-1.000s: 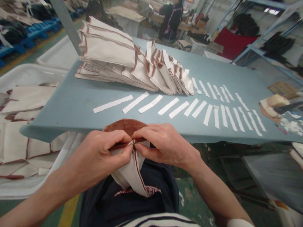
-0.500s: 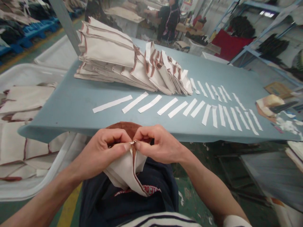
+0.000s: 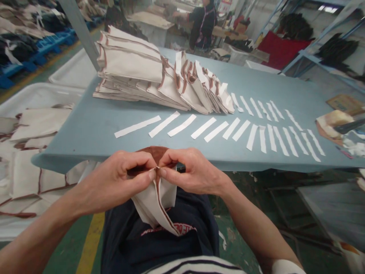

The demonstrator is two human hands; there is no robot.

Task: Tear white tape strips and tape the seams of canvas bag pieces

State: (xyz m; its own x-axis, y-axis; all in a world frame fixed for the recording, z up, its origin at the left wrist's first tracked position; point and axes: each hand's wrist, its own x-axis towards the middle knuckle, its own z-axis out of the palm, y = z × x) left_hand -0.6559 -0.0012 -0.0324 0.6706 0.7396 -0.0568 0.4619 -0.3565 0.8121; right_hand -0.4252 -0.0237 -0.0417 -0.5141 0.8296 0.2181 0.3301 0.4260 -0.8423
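Note:
A cream fabric bag (image 3: 167,189) with brown edging hangs between my two hands, just in front of the table's near edge. My left hand (image 3: 134,173) pinches its upper rim between thumb and forefinger. Close beside it, my right hand (image 3: 189,169) pinches the same rim, the fingertips nearly meeting at the brown-bound seam. The bag's brown inside (image 3: 154,152) shows behind the fingers. Its lower part hangs in front of a dark apron (image 3: 125,236). The other fingers of both hands are curled and partly hidden.
Stacked cream bags (image 3: 132,62) lie at the back of the blue-topped table (image 3: 94,139). White strips (image 3: 181,125) are laid out in rows. More bags fill a white bin (image 3: 25,89) at left. A roll-like yellowish item (image 3: 333,118) sits at right. Another person (image 3: 202,26) stands beyond.
Both hands keep their pinch on the bag's rim and have shifted very slightly left and up. The view has turned a little, and the table's surroundings appear moved slightly right.

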